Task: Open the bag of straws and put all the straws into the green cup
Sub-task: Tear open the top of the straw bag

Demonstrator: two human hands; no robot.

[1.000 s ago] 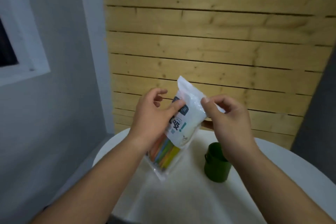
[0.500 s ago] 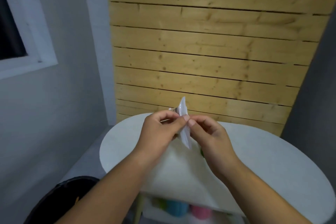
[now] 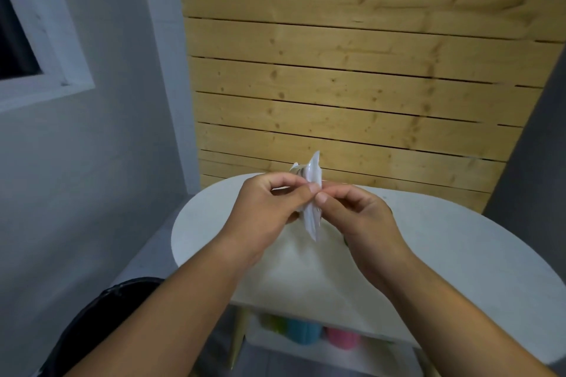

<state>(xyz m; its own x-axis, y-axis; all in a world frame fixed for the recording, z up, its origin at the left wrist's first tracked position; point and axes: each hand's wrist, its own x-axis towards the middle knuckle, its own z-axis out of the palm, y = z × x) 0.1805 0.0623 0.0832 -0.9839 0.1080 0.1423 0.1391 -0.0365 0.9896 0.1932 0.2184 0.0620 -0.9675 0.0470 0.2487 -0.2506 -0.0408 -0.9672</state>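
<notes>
Pine-plank wall behind, round white table below. The bag of straws, face-on a second ago, now stands edge-on above the table. The left hand and right hand each pinch its upper part, thumbs nearly touching. This is likely a tear grip, and the seal looks unbroken. The green cup is hidden behind the right hand. Coloured cups sit under the table and a black bin at left; neither obstructs.

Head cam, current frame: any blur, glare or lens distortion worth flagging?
Head view: dim, even, bluish light, no hard glare; the wide-angle lens tilts the edges of the plank wall; planks smear at upper right, likely motion blur; the bag, pinched by left hand and right hand, is edge-on, soft, print unreadable; coloured shapes under the table are blurry.
</notes>
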